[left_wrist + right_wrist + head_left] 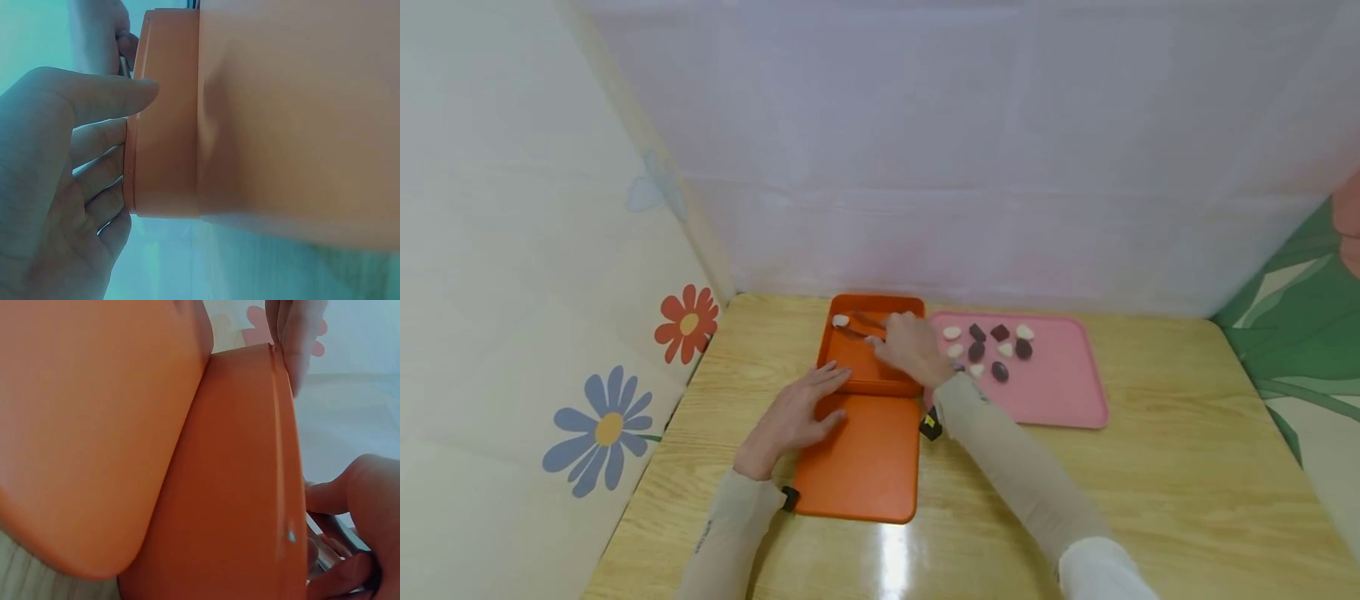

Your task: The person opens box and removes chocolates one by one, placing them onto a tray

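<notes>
The right hand [912, 346] curls its fingers [359, 500] around a pair of metal tongs [863, 326], gripping them over the orange box [868, 377]. The tong tips point toward ten o'clock from the hand and reach a small white piece [840, 320] lying in the box's far left corner; whether the tips actually pinch it cannot be told. In the right wrist view the tongs' shiny handle [331, 540] shows between the curled fingers, just beside the box rim.

The left hand [792, 417] is flat and relaxed, fingers [100, 134] straight and slightly spread, grasping nothing. Its fingertips press against the near left edge of the orange box, where the box meets its orange lid [863, 462]. In the left wrist view the fingers lie along the box's side wall, touching it.

The lid lies flat on the wooden table [1150, 500] at six o'clock from the box, touching its near edge. A pink tray [1067, 392] sits at three o'clock from the box, just beside it. On the tray's far left part lie several white and dark brown pieces [1000, 332], close together, at three o'clock from the right hand. A small black and yellow object [930, 425] sits on the table between the lid and the tray, under the right forearm.
</notes>
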`<state>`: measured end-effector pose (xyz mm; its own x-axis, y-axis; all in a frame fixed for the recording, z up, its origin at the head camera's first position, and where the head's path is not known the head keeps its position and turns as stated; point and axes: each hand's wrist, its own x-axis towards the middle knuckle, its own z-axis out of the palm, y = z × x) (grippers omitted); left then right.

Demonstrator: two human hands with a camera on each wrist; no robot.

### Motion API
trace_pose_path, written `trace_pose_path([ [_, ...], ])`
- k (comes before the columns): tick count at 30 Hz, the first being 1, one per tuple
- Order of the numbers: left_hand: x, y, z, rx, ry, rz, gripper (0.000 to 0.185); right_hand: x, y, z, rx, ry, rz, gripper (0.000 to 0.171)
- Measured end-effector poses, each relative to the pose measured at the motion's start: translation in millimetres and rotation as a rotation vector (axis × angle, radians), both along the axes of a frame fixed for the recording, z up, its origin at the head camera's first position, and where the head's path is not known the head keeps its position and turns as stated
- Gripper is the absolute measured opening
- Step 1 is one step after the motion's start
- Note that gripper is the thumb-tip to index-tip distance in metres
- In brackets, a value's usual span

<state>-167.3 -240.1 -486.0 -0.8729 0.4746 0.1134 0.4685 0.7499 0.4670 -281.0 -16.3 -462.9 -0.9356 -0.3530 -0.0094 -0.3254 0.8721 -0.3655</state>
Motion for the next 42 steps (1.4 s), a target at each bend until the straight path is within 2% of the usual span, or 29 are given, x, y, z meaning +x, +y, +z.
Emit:
trace_pose_path([
  [13,0.5,0,1.5,0.002,-0.002,-0.004,0.064,-1.4,-12,0.0,0.023,-0.012,-0.046,0.045],
  [20,-0.3,0,2.0,0.007,-0.004,-0.008,0.064,-2.7,-12,2.0,0.009,-0.029,-0.035,0.042],
  [33,-1.0,-1,0.0,0.016,-0.003,-0.007,0.064,-5.3,-20,-9.5,0.013,-0.024,-0.041,0.048],
  [42,-1.2,-1,-0.8,0.007,-0.006,0.001,0.065,-2.5,-17,-2.7,0.013,-0.015,-0.033,0.050],
])
